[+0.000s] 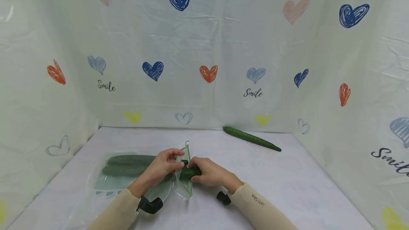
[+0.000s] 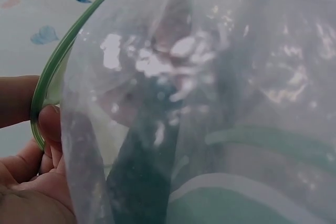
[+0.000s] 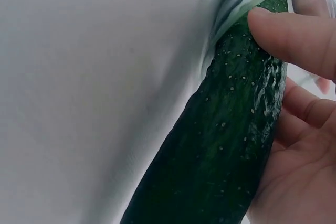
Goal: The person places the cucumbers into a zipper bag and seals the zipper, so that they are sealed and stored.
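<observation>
Cucumber (image 3: 223, 121) in the grasp of a person's right hand (image 1: 211, 173) crosses the green-edged mouth of a clear bag (image 1: 105, 184), which lies across a pale tabletop (image 1: 287, 184). In the right wrist view, the thumb presses on one side of the dark, bumpy skin while the fingers curl along the opposite side; the cucumber runs between them and along the palm, and the bag's lip crosses it just beside the thumb tip. One end points leftward into the plastic — the other lies back under the hand. Opposite, the left hand (image 1: 163, 163) pinches the bag's edge near the top of the mouth, apart from the cucumber, which passes below its thumb. The left wrist view is mostly filled by shiny plastic, with a dark green shape blurred behind it. Farther inside the bag, two cucumbers (image 1: 134, 159) lie side by side, left of both hands, above a printed scalloped border. A loose cucumber (image 1: 250, 138) rests at an angle near the back edge of the table, well apart from either grip — behind it hangs a white cloth (image 1: 220, 105) printed with hearts and the word "Smile."
</observation>
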Demonstrator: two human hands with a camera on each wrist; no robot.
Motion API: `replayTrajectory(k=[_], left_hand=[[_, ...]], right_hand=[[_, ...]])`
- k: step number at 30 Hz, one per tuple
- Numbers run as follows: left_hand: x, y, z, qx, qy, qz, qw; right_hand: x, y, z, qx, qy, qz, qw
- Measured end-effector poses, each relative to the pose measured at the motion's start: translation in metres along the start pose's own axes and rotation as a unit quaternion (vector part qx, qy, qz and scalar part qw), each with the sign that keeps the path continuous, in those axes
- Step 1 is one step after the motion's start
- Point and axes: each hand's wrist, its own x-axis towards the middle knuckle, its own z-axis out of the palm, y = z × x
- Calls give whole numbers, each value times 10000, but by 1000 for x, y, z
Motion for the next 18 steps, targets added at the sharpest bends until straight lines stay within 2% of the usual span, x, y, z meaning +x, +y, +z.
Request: replayTrajectory(k=[10,18], left_hand=[[0,-7,1,-21,-64,-27,10000],[1,-6,2,-11,-64,3,10000]], right_hand=[[-1,-3,7,-151,-141,41,9998],[-4,-2,1,-284,-87,91,9995]])
